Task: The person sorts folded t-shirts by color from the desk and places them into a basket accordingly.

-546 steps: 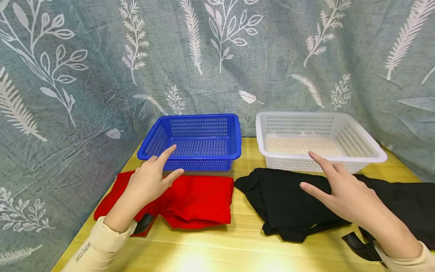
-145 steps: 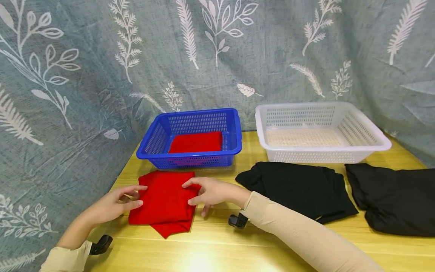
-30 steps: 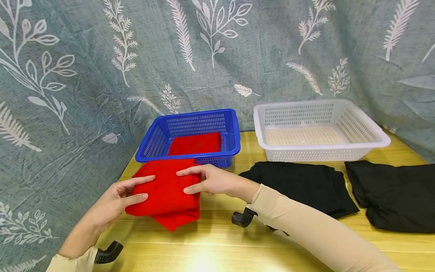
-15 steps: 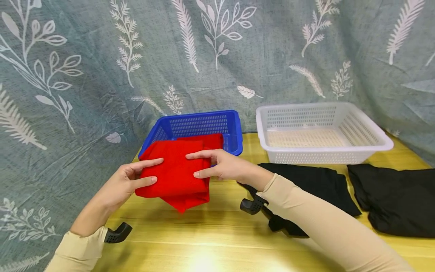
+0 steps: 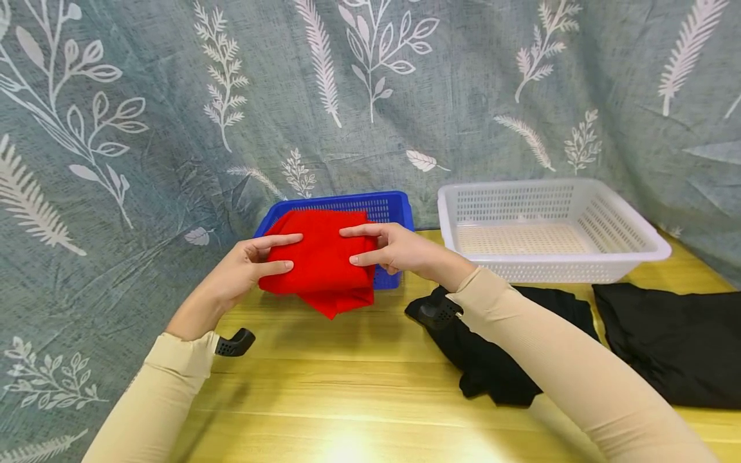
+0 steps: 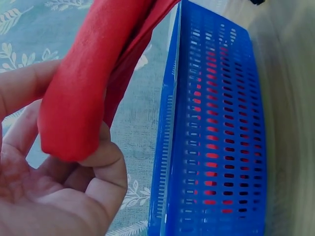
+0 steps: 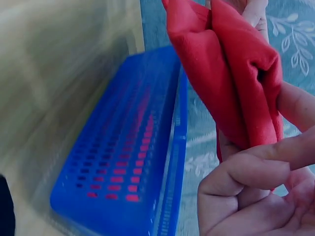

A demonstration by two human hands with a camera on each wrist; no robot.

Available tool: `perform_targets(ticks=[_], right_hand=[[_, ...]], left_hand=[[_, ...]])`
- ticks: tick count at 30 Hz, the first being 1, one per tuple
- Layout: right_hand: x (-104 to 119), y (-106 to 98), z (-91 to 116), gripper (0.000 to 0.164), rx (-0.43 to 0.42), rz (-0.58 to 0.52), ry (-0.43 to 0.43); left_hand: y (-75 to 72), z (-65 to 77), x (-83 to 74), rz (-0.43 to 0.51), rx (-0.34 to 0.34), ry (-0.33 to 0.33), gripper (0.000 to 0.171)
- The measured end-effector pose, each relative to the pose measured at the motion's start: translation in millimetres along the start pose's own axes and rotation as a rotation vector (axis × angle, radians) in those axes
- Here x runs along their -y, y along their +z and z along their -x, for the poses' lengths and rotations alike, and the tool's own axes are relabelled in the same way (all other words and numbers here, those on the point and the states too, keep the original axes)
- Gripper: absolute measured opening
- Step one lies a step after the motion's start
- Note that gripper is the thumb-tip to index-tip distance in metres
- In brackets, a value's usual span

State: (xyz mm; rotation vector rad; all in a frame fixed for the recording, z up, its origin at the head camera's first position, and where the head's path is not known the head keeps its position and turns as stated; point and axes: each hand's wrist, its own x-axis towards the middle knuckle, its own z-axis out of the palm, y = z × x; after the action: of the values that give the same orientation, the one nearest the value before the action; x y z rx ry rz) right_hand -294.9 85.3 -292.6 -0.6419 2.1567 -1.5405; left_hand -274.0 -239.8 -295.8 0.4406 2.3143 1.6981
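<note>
A folded red cloth, perhaps a garment [image 5: 321, 254], is held in the air in front of and above the blue basket [image 5: 399, 209]. My left hand [image 5: 237, 270] grips its left side, thumb and fingers on either face, as the left wrist view shows. The right side is pinched by my right hand [image 5: 399, 251], with fingers curled beneath in the right wrist view. One corner of the cloth hangs down at the front. Red shows through the slots of the blue basket [image 6: 216, 123] in both wrist views; most of its inside is hidden in the head view.
A white basket [image 5: 556, 258] stands right of the blue one, nothing seen in it. Two black folded cloths lie on the table [image 5: 324, 399]: one [image 5: 498, 366] partly under my right forearm, another [image 5: 677, 341] at far right. A patterned curtain [image 5: 463, 96] hangs behind.
Earlier, one red cloth went into the blue basket. Over the last second both hands have raised the other red cloth off the table and moved it forward and right, toward that basket.
</note>
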Motion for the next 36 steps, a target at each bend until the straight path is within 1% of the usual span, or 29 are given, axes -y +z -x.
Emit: perform_targets(ticks=[6, 10, 13, 19, 22, 28, 33, 36], right_hand=[[0.3, -16.0, -13.7, 0.06, -0.022, -0.004, 0.022], [1.0, -24.7, -24.2, 0.06, -0.032, 0.016, 0.021], [0.6, -29.6, -32.1, 0.06, -0.054, 0.04, 0.017], [-2.4, -33.8, -48.7, 0.059, -0.139, 0.099, 0.028], [-3.9, -33.9, -56.5, 0.059, -0.167, 0.119, 0.033], [-11.0, -33.3, -66.7, 0.059, -0.197, 0.156, 0.044], [-15.2, -30.1, -70.5, 0.059, -0.205, 0.172, 0.042], [-16.5, -28.0, -72.2, 0.059, -0.215, 0.178, 0.04]], left_hand=[[-2.7, -25.8, -5.9, -0.034, -0.007, -0.028, 0.058], [-4.5, -40.6, -8.8, -0.056, -0.021, -0.042, 0.058], [-6.2, -51.5, -8.0, -0.065, -0.036, -0.043, 0.057], [-8.3, -72.0, -0.6, -0.076, -0.072, -0.038, 0.056], [-8.4, -78.6, 2.7, -0.078, -0.092, -0.042, 0.058], [-7.4, -87.4, 7.2, -0.148, -0.102, -0.048, 0.061], [-6.7, -91.1, 12.5, -0.188, -0.113, -0.064, 0.062], [-6.7, -92.0, 14.8, -0.201, -0.12, -0.057, 0.063]])
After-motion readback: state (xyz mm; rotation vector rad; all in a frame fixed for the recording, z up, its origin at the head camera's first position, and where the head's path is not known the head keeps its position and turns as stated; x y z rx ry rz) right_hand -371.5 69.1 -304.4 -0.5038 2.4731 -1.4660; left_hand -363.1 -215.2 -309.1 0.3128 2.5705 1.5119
